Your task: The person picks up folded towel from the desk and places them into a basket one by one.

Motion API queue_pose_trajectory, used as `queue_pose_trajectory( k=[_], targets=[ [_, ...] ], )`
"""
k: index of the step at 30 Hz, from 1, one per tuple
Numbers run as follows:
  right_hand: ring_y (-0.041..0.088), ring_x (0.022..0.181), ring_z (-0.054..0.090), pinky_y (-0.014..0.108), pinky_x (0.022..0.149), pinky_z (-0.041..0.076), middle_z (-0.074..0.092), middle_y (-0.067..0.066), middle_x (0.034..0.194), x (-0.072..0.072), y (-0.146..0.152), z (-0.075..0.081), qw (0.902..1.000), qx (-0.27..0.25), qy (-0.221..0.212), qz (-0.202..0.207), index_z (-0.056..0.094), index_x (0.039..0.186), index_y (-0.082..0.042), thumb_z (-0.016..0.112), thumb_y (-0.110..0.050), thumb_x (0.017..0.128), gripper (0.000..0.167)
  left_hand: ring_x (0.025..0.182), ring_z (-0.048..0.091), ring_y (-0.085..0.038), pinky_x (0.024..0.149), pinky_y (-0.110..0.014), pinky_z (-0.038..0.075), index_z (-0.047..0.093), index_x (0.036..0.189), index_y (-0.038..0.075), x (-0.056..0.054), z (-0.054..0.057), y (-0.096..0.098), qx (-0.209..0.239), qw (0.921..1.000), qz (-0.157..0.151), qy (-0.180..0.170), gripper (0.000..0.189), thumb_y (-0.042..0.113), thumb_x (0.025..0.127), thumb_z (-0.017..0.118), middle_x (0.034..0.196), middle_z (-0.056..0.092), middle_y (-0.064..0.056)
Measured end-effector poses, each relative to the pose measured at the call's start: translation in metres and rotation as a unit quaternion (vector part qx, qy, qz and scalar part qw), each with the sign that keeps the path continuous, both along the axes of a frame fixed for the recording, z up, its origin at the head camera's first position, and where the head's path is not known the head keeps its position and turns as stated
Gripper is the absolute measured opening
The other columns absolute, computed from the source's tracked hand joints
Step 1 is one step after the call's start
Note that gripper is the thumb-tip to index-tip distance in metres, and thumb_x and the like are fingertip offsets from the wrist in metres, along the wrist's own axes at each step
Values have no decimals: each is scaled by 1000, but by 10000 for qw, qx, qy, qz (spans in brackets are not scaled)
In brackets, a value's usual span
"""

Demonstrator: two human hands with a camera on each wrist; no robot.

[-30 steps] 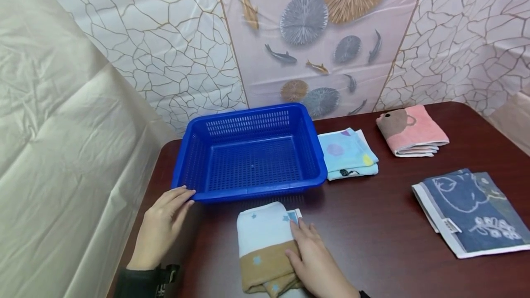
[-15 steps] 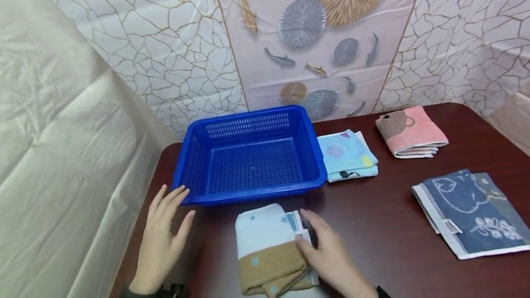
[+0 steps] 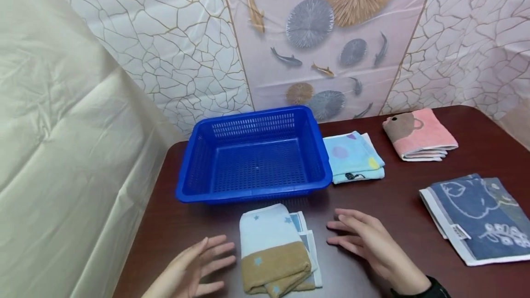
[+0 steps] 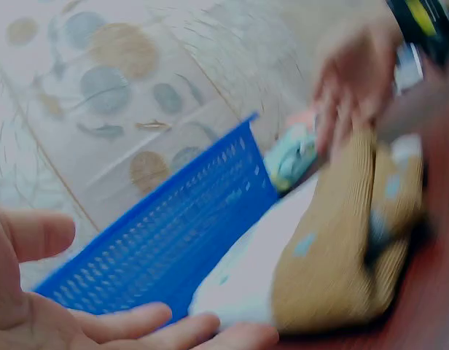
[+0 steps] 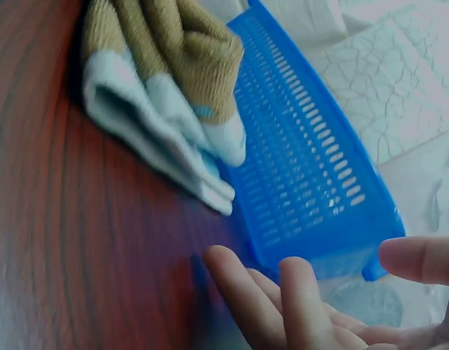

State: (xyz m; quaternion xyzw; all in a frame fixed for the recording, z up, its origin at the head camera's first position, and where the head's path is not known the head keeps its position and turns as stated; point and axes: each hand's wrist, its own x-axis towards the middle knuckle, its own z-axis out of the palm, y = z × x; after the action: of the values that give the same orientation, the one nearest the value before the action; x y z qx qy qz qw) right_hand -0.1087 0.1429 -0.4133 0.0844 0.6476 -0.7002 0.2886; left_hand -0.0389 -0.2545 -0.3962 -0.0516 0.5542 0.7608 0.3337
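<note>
A folded white and tan towel with small blue stars lies at the front middle of the table. Its folded layers show from the side in the right wrist view. On its left is my left hand, fingers spread and apart from the cloth. To its right my right hand hovers, fingers loosely extended and holding nothing. Behind the towel stands a blue plastic basket with perforated walls; nothing lies in it. Both wrist views show fingers near the towel and the basket side.
A folded light blue towel lies against the basket's right side. Farther right are a folded pink towel and a folded dark blue towel. A patterned curtain hangs behind the brown table, with a pale cloth along its left.
My left hand has left the basket's front left corner and come down beside the towel. My right hand has let go of the towel and moved right. The towel stays put.
</note>
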Motion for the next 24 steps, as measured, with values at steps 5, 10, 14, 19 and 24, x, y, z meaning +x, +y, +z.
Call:
queue_pose_trajectory(
  k=[5, 10, 14, 19, 24],
  targets=[
    [21, 104, 72, 28, 85, 58, 70, 10, 121, 0, 19, -9, 9966, -527, -319, 545, 13, 155, 8, 44, -38, 106, 74, 137, 50, -17, 109, -41, 47, -1, 158, 0, -4, -8, -1, 1085, 9880, -578, -937, 77, 51, 107, 26, 159, 37, -10],
    [24, 113, 68, 31, 94, 56, 68, 12, 126, -6, 25, -15, 9810, -1335, -705, 1218, 5, 156, 7, 40, -38, 107, 76, 138, 49, -17, 110, -42, 46, 3, 157, -3, -6, -13, -4, 1200, 9840, -756, -1082, 77, 52, 107, 23, 156, 42, -9],
    [25, 119, 66, 34, 97, 54, 64, 17, 131, -10, 23, -17, 9685, -1716, -911, 1558, 7, 156, 7, 35, -37, 108, 71, 138, 49, -17, 110, -38, 45, 7, 157, -4, -9, -16, -5, 1254, 9816, -790, -1203, 76, 51, 107, 23, 153, 46, -8],
    [25, 120, 65, 37, 99, 53, 64, 19, 132, -15, 18, -19, 9623, -1793, -931, 1823, 10, 156, 7, 33, -39, 108, 69, 138, 49, -16, 109, -27, 45, 12, 157, -3, -13, -17, -9, 1468, 9779, -920, -1168, 69, 46, 109, 20, 150, 50, -5],
    [23, 122, 63, 36, 101, 52, 62, 18, 135, -17, 12, -25, 9547, -2017, -945, 1975, 15, 155, 7, 31, -38, 109, 67, 138, 48, -16, 110, -26, 44, 16, 156, -3, -17, -18, -11, 1559, 9761, -1005, -1129, 67, 44, 109, 19, 150, 51, -4]
  ],
)
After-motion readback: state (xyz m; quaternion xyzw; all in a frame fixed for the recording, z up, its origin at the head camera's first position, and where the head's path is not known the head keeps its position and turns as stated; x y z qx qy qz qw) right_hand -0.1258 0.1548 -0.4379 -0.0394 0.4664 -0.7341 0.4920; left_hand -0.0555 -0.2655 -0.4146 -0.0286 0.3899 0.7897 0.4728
